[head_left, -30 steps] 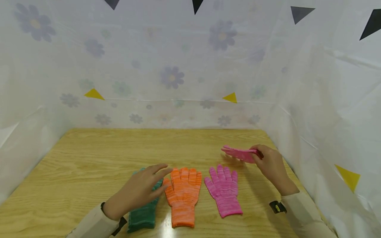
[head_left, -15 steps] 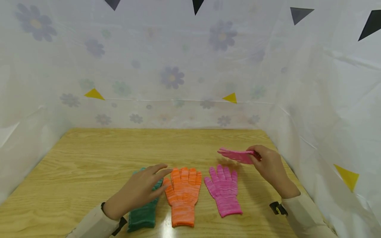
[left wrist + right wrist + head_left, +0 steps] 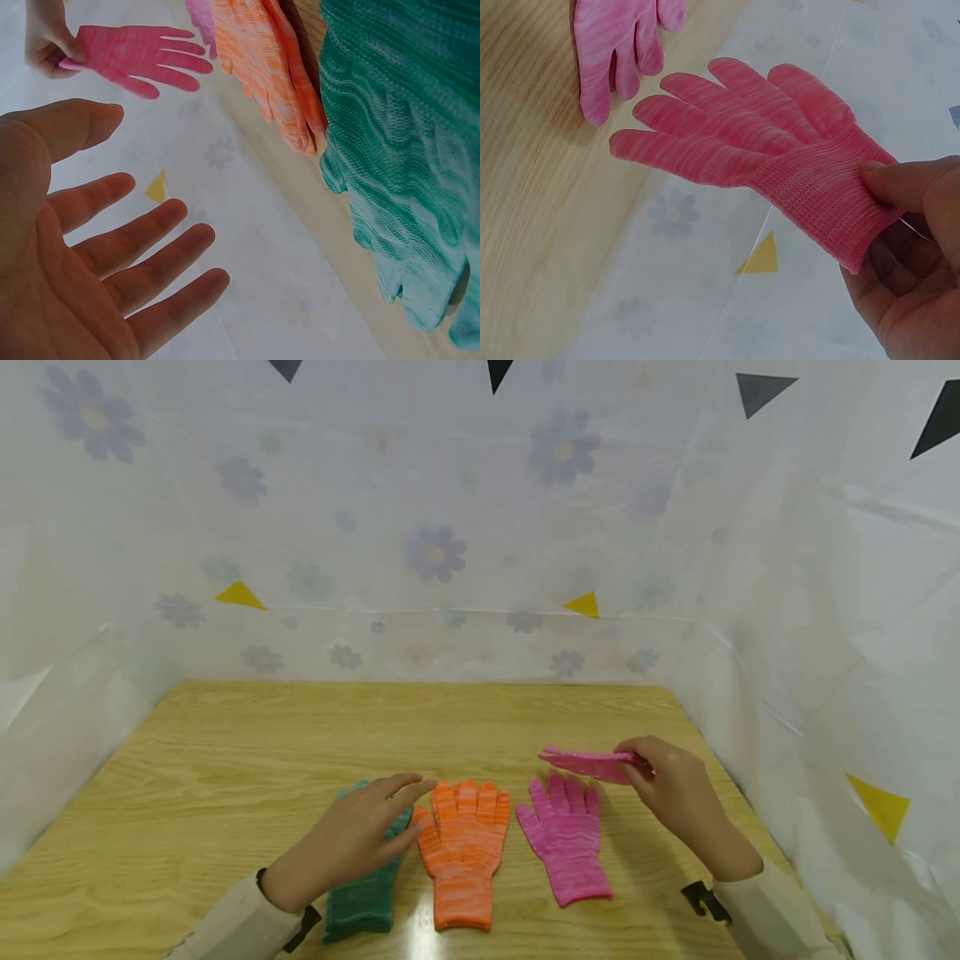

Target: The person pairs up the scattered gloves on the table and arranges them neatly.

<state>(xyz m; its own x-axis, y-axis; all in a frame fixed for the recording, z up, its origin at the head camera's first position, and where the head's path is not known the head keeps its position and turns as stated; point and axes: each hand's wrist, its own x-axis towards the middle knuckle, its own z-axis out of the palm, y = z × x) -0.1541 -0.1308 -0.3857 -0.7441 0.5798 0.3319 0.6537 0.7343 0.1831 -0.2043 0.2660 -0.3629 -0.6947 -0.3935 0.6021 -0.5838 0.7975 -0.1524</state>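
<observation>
My right hand [image 3: 671, 789] pinches a pink knit glove [image 3: 742, 135] by its cuff, thumb on one side and fingers on the other. In the head view this glove hangs above the table, its fingers pointing left, just beyond a second pink glove [image 3: 566, 839] that lies flat. My left hand [image 3: 356, 831] hovers over green gloves [image 3: 363, 902] with its fingers spread and nothing in them; the left wrist view shows its bare palm [image 3: 67, 277]. Between the green and pink ones lie orange gloves [image 3: 462, 860], stacked, cuffs toward me.
All the gloves lie near the front of a wood-grain table [image 3: 262, 735]. White flower-print sheeting [image 3: 480, 527] stands behind the table, and plain white sheeting [image 3: 840, 635] rises along its right side. Black and yellow triangles are fixed to the sheeting.
The right hand has brought the held pink glove a little left, down and closer to the pink glove on the table. The left hand has stayed in place.
</observation>
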